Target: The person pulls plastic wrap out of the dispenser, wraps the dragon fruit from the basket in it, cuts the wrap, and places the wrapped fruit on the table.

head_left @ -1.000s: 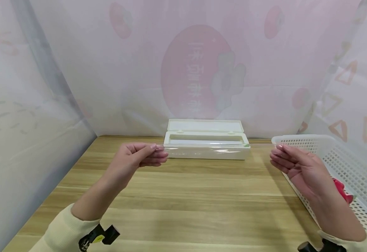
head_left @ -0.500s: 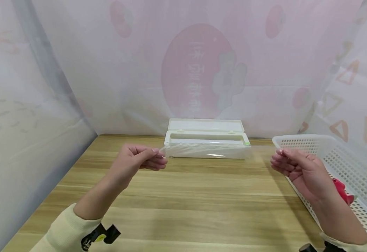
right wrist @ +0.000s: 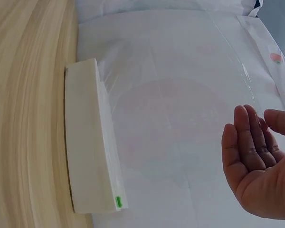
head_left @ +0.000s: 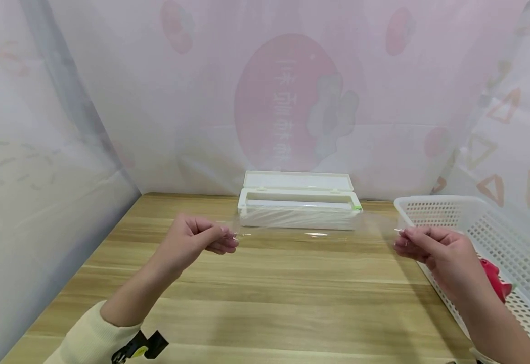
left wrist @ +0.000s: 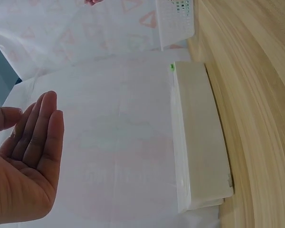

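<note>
A clear sheet of cling film stretches between the two hands, its near edge glinting. My left hand pinches its left corner between thumb and fingers. At the other corner, my right hand pinches the film the same way. The sheet runs back to a white cling film box at the rear of the table, whose lid stands open. Inside the box a pale roll shows. Both wrist views show the hands raised above and in front of the box, apart from it.
A white perforated basket stands at the right, partly behind my right forearm. A red object with a bit of green lies in it. Printed cloth walls enclose the wooden table at the back and sides.
Both hands have come lower and nearer, the right one more, still pinching the cling film. More of the sheet now shows in front of the box. Box and basket have stayed put.
</note>
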`<state>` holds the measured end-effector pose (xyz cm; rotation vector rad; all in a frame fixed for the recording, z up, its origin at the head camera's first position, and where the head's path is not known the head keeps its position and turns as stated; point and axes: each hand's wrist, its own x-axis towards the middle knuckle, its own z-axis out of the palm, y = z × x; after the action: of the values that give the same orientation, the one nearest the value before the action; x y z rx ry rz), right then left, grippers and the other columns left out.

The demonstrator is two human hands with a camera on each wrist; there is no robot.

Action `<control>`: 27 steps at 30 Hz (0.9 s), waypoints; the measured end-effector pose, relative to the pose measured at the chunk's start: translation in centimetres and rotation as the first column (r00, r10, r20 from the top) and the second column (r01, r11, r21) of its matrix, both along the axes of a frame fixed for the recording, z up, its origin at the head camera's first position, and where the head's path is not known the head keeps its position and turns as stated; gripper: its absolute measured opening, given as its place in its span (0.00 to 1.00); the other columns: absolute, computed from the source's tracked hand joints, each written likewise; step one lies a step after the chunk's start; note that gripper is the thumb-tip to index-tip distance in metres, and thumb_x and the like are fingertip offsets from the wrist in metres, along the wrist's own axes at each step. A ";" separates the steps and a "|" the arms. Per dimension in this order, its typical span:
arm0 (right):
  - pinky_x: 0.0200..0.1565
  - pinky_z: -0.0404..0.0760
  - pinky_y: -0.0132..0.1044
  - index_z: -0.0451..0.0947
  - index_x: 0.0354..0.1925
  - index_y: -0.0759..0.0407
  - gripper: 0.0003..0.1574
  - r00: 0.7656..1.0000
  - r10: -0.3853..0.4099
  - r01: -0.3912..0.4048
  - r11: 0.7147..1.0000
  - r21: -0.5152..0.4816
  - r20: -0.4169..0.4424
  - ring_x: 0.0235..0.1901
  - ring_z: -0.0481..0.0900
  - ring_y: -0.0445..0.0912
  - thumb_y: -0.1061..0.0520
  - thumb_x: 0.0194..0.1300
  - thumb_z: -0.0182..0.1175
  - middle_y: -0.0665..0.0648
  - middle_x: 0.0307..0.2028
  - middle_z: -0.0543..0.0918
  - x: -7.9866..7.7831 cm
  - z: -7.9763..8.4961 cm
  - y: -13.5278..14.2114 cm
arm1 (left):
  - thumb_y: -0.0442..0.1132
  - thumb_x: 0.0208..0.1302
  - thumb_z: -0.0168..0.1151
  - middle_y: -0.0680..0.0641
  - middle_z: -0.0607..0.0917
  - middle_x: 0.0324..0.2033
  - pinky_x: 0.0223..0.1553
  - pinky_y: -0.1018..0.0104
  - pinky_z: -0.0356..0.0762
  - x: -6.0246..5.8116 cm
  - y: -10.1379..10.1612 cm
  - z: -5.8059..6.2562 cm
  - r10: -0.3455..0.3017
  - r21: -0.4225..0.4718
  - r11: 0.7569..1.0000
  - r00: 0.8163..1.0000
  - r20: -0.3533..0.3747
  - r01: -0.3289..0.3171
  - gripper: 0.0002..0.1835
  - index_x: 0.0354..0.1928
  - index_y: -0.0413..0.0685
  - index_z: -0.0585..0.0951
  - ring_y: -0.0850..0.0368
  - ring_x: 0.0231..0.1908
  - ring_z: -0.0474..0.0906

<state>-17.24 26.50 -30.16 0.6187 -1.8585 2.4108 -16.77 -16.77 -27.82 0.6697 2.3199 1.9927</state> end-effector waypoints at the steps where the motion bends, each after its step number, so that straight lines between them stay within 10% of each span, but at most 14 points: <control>1: 0.41 0.83 0.38 0.85 0.37 0.65 0.19 1.000 -0.019 0.019 0.999 0.030 0.006 0.35 0.87 0.48 0.72 0.72 0.47 0.59 0.33 0.88 0.1 0.0 0.0 | 0.29 0.67 0.57 0.37 0.87 0.30 0.37 0.57 0.84 0.1 0.0 -0.1 0.002 -0.016 1.000 1.000 0.003 -0.002 0.12 0.36 0.20 0.82 0.50 0.31 0.86; 13: 0.40 0.83 0.36 0.84 0.37 0.66 0.09 0.987 -0.143 0.112 0.942 0.317 0.076 0.34 0.87 0.47 0.67 0.69 0.57 0.58 0.32 0.87 1.8 -0.7 0.9 | 0.33 0.67 0.61 0.39 0.87 0.28 0.37 0.61 0.83 1.3 -0.4 -0.6 -0.016 -0.201 0.979 0.998 0.055 0.027 0.11 0.36 0.29 0.85 0.45 0.32 0.86; 21: 0.41 0.80 0.28 0.83 0.38 0.69 0.12 0.964 -0.253 0.159 0.803 0.575 0.086 0.34 0.86 0.47 0.59 0.69 0.60 0.56 0.32 0.87 2.7 -1.1 1.0 | 0.35 0.65 0.61 0.47 0.87 0.27 0.36 0.65 0.83 2.1 -0.6 -1.2 -0.034 -0.344 0.938 0.998 0.044 0.047 0.10 0.29 0.38 0.86 0.51 0.30 0.85; 27: 0.37 0.83 0.34 0.83 0.37 0.70 0.10 0.967 -0.239 0.135 0.776 0.617 0.088 0.32 0.86 0.46 0.62 0.68 0.60 0.57 0.31 0.87 2.7 -1.8 0.9 | 0.34 0.64 0.60 0.51 0.86 0.25 0.33 0.64 0.82 2.3 -0.7 -1.9 -0.066 -0.424 0.903 0.997 0.037 0.075 0.10 0.26 0.45 0.86 0.54 0.28 0.84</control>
<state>-14.50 27.43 -31.97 0.2238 -2.6413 1.7529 -14.48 -17.44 -29.76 0.6781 2.5481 1.3783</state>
